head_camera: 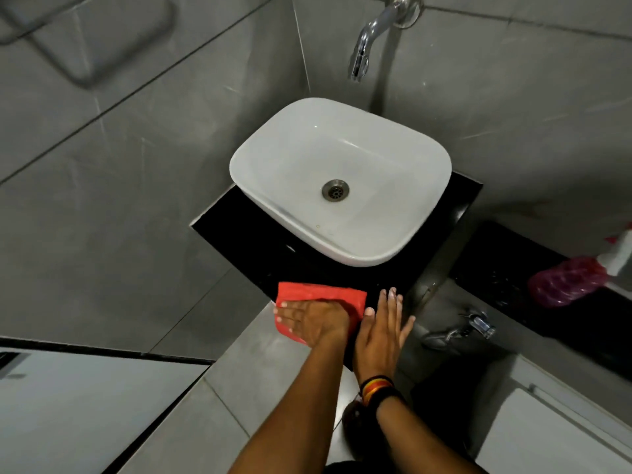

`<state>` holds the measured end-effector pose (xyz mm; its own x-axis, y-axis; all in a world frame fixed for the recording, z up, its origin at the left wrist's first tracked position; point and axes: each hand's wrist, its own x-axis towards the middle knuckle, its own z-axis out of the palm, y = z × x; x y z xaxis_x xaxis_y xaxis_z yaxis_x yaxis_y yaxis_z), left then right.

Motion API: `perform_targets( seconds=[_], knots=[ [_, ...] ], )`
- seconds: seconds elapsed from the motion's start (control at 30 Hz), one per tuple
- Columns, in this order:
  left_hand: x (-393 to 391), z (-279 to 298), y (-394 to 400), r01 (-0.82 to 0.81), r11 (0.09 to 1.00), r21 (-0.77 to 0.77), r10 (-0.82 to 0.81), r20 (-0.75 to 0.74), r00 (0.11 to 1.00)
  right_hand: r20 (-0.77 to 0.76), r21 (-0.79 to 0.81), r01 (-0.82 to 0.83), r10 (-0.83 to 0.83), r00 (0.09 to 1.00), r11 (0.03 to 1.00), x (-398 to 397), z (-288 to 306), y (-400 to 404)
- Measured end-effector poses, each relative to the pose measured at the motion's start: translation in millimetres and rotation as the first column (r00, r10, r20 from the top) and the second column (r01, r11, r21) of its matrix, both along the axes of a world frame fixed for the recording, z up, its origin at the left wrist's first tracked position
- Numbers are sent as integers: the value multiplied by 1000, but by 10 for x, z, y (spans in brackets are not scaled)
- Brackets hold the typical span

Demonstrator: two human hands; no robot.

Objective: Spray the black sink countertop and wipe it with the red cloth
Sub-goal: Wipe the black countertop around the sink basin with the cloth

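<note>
The black countertop point(246, 234) carries a white basin point(403, 155) with a metal drain. A red cloth point(328, 294) lies at the countertop's front corner, partly hanging over the edge. My left hand point(311, 321) presses flat on the cloth with fingers spread toward the left. Just to the right of the cloth, my right hand point(381, 336) rests flat and open on the counter's front edge, holding nothing. A pink spray bottle point(567, 280) with a white trigger lies on its side on a black ledge point(496, 261) at the right.
A chrome spout point(367, 39) juts from the grey tiled wall above the basin. A low chrome tap point(475, 325) sits below the counter at the right. Grey walls close in at the left and behind. A white fixture point(547, 432) is at the lower right.
</note>
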<state>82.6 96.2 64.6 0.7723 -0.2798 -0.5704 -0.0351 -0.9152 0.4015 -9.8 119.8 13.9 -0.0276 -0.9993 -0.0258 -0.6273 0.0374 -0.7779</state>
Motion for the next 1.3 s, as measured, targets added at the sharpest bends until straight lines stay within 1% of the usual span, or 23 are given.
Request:
perform_targets(
  seconds=[0.03,0.1,0.17,0.27,0.33,0.37,0.4,0.43,0.47,0.5,0.53,0.57,0.6,0.63,0.67,0.77,0.83,0.9,0.97,1.07,1.13,1.2,1.3],
  knots=[
    [-118,17,43,26,1000,-2,-26,-19,999,14,-13,17,-17,1000,1000,-59,27,-30],
    [-325,36,120,5,999,-50,-9,-80,997,17,1,32,-32,999,999,-141,30,-71],
    [-468,61,202,-55,993,-109,37,-159,987,22,17,-16,16,1000,1000,-160,33,-108],
    [-503,35,343,-44,981,-188,9,-184,983,8,18,-60,60,998,998,-156,54,-125],
    [-429,31,414,-5,973,-232,-22,-113,993,-9,-6,-38,38,999,999,-95,93,-65],
    [-358,7,440,49,963,-267,-60,-32,998,-18,-18,-32,32,999,999,-49,112,-17],
    [-245,-19,462,142,940,-310,-126,71,990,-35,-32,-34,33,999,999,8,142,52],
    [-97,-44,469,275,899,-342,-224,180,958,-48,-42,-42,40,998,998,67,160,124],
    [91,-73,467,436,831,-346,-348,290,892,-76,-40,-52,49,996,998,127,180,190],
    [302,-108,441,609,730,-311,-487,388,782,-122,-37,-66,61,991,997,172,190,232],
    [531,-145,406,758,604,-245,-616,460,640,-177,-17,-80,76,981,997,211,203,262],
    [751,-170,355,868,467,-166,-718,503,482,-226,12,-94,94,970,995,249,206,277],
    [946,-192,278,938,336,-88,-787,521,331,-261,51,-94,104,960,994,284,214,280],
    [1101,-207,204,973,230,-23,-826,524,208,-287,89,-82,105,952,993,326,230,288],
    [1206,-224,118,989,146,25,-845,522,112,-309,128,-67,103,946,990,381,255,290],
    [1332,-285,-11,994,-14,111,-860,506,-68,-340,232,-32,112,934,972,629,318,333],
    [1329,-344,-26,990,-63,127,-860,497,-118,-369,302,-2,119,922,953,748,298,325],
    [1321,-372,-13,991,-61,123,-862,494,-114,-414,312,-18,153,897,950,747,236,303],
    [1328,-385,-6,989,-79,128,-859,495,-133,-443,252,-110,216,870,961,628,156,292],
    [1327,-410,3,982,-151,116,-846,498,-189,-448,116,-273,296,844,955,342,-10,243],
    [1255,-436,8,976,-195,93,-841,497,-215,-480,74,-325,319,817,943,147,-95,162],
    [1140,-478,-19,971,-231,69,-828,510,-233,-501,68,-326,315,806,943,7,-134,37],
    [954,-478,-118,968,-248,35,-813,536,-228,-476,63,-249,248,844,967,-136,-145,-228]
  ],
)
